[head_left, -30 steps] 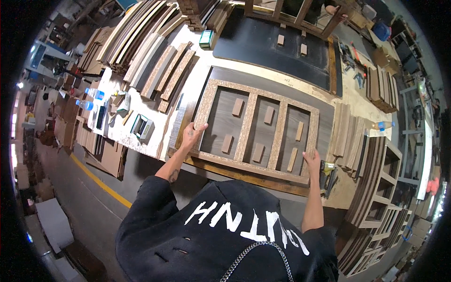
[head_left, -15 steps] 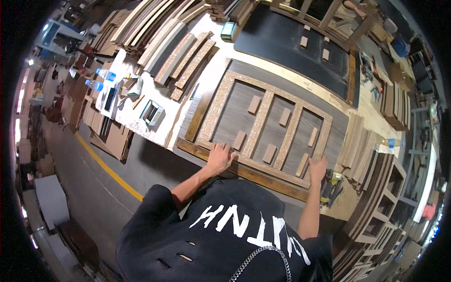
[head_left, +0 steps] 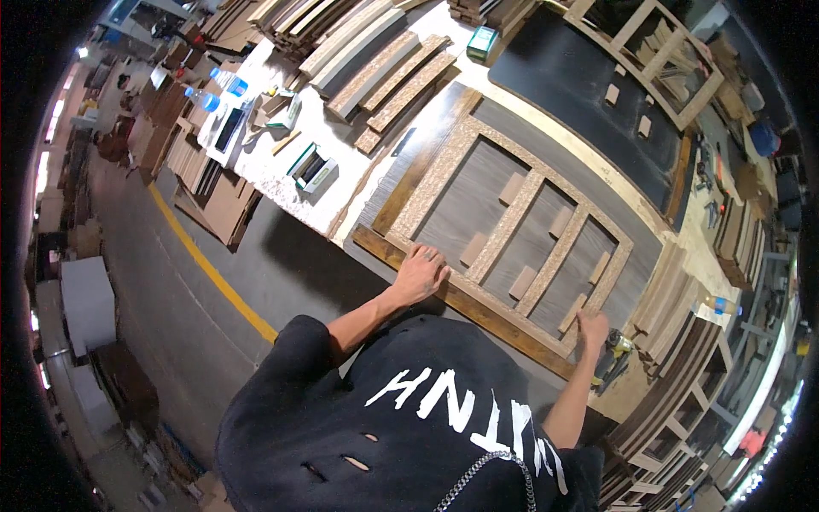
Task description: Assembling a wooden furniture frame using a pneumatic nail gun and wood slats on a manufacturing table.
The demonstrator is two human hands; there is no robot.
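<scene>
A speckled chipboard frame point(head_left: 500, 237) with three openings lies over a grey wood-grain panel point(head_left: 486, 175). My left hand point(head_left: 422, 271) is closed over the frame's near-left corner, fingers curled on the bar. At the near-right corner my right hand point(head_left: 592, 328) grips the frame's edge, its thumb hidden. Several small wooden blocks show through the openings, such as one block point(head_left: 472, 249) in the left opening and another block point(head_left: 522, 282) in the middle one. Most stand close against the bars, some partly covered. A brown wooden strip point(head_left: 503, 328) runs along the near edge.
Beyond lies a black panel point(head_left: 554, 85) with a second frame point(head_left: 661, 60) and blocks. Stacked boards point(head_left: 397, 77) stand back left, near bottles point(head_left: 203, 100) and a small box point(head_left: 312, 168). A yellow-and-black power tool point(head_left: 618, 343) sits right of my right hand, beside stacked strips point(head_left: 665, 294).
The whole view has shifted, with the bench sliding right and down. Relative to the frame's bars, the blocks now sit closer, partly covered. Both hands stay at the frame's near corners.
</scene>
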